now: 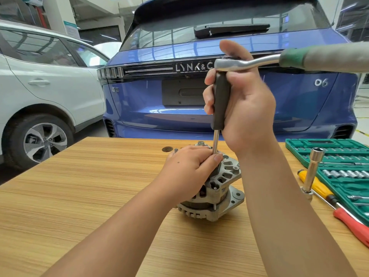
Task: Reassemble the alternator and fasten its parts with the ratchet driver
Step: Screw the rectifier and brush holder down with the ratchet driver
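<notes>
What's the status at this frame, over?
Right hand grips ratchet driver, upright over alternator. Left hand steadies alternator, fingers by the shaft. Nothing in the way.

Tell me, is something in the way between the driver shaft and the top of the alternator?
Nothing visible blocks it. The right hand holds the driver upright, and its shaft runs straight down onto the alternator. The left hand grips the alternator top and hides the contact point.
</notes>
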A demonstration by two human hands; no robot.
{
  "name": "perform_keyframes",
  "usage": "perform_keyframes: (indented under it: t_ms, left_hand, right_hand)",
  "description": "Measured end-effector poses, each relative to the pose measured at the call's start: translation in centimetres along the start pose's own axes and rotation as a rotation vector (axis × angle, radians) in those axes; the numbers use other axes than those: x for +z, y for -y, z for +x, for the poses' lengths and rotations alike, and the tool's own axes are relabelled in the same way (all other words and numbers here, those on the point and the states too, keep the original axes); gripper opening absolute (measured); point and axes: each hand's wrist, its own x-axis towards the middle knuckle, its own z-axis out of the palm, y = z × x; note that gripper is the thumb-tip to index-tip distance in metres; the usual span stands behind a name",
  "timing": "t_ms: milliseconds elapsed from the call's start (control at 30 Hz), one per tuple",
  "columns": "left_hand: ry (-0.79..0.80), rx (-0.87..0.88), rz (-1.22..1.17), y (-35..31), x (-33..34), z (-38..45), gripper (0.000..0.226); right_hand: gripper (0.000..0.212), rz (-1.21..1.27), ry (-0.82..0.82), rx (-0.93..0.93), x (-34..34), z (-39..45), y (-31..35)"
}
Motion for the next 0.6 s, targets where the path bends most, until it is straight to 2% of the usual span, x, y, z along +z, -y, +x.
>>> perform_keyframes:
  t_ms: [133, 333, 467, 533, 600]
  left_hand:
    - [0.001, -0.006, 0.002, 0.0, 0.0, 0.0, 0.047]
    - [-0.003, -0.011, -0.007, -0.1, -0.1, -0.1, 0.043]
    - [-0.007, -0.003, 0.004, -0.1, -0.1, -0.2, 0.044]
    - [-0.005, 0.001, 0.008, -0.2, -0.1, -0.2, 0.044]
    - [0.004, 0.008, 0.016, -0.2, -0.2, -0.3, 0.042]
  right_hand:
    - [0.051, 0.176, 0.119, 0.068, -0.6, -0.1, 0.2]
    - [0.057, 0.138, 0.088, 0.146, -0.3, 0.0, 0.3]
    - [0.032, 0.091, -0.039, 0.167, 0.3, -0.3, 0.5]
    - [0.040, -0.073, -0.158, 0.126, 0.7, -0.3, 0.8]
    - [0.050, -0.341, -0.299, -0.003, 1.3, -0.3, 0.8]
